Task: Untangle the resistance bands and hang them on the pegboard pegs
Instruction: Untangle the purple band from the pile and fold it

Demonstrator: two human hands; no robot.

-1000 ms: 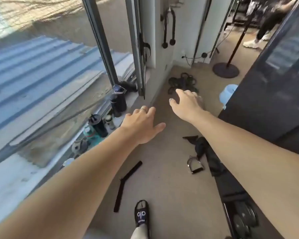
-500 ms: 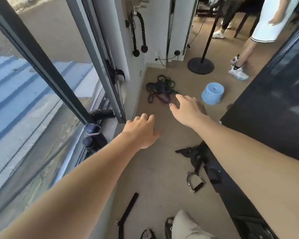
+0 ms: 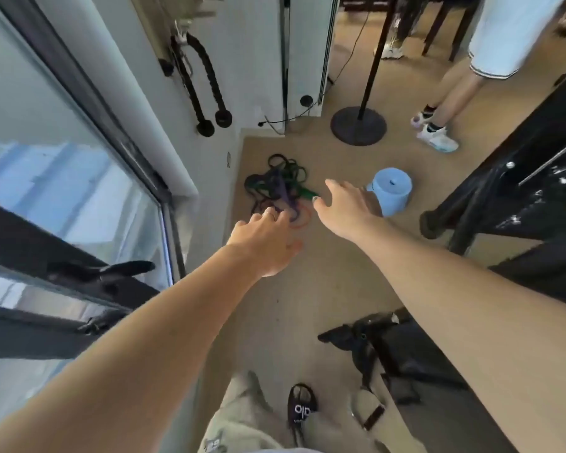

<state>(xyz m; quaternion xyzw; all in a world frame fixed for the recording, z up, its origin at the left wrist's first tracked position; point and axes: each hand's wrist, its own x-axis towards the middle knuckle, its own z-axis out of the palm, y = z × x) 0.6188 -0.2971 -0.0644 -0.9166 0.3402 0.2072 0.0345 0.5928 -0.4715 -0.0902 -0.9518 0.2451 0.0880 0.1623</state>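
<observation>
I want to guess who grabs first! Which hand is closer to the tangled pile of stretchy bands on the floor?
Left. The left hand has its fingers at the near edge of the tangled pile of coloured bands; the right hand reaches beside the pile's right edge, towards the blue roll.

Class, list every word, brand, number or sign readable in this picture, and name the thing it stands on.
"alo": white letters on the black slide sandal, bottom centre.
Dark print on the grey trouser leg: too blurred and cut off to read.
Nothing readable elsewhere.
</observation>
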